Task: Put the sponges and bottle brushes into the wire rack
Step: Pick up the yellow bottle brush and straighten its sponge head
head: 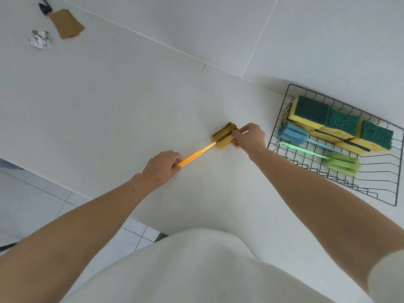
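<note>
A yellow bottle brush (204,149) lies on the white counter, left of the black wire rack (282,110). My left hand (162,166) is closed around the end of its yellow handle. My right hand (249,136) pinches its mustard sponge head (224,134). Inside the rack sit several yellow-and-green sponges (341,125), a blue bottle brush (294,133) and a green bottle brush (342,164).
At the far left of the counter (109,95) lie a crumpled foil ball (39,39), a brown cardboard piece (65,22) and a small black object (44,7). The counter edge runs diagonally at the lower left, with tiled floor (32,202) below it.
</note>
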